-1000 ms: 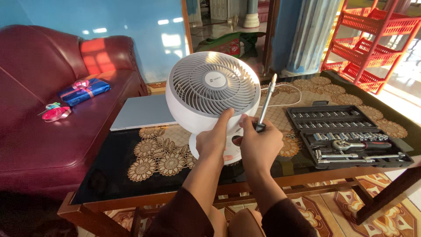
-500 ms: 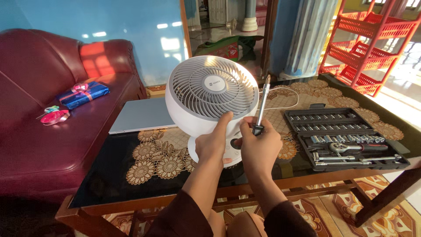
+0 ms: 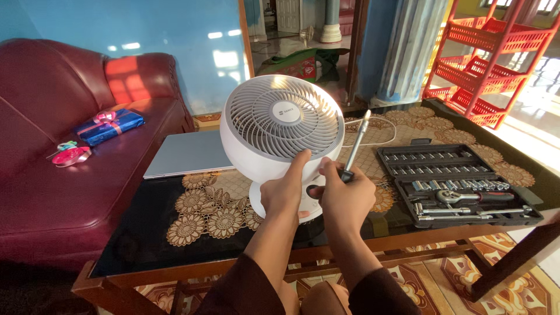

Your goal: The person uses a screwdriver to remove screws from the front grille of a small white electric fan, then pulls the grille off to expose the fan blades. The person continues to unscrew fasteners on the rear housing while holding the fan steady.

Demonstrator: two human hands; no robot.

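A white fan (image 3: 282,125) stands upright on the glass table (image 3: 134,227), near its middle, grille facing the camera. The left hand (image 3: 284,192) is cupped against the lower front of the fan housing, thumb raised along the rim, fingers closed round the neck above the base. The right hand (image 3: 345,195) is just beside it, fist clamped on the dark handle of a screwdriver (image 3: 355,146) whose metal shaft points up and away, tilted slightly right. The two hands nearly touch. A closed laptop (image 3: 186,153) lies behind the fan to the left. An open socket set (image 3: 458,181) lies to the right. Lace mats (image 3: 204,207) lie under the fan. A wrapped gift (image 3: 109,126) rests on the red sofa (image 3: 52,192)
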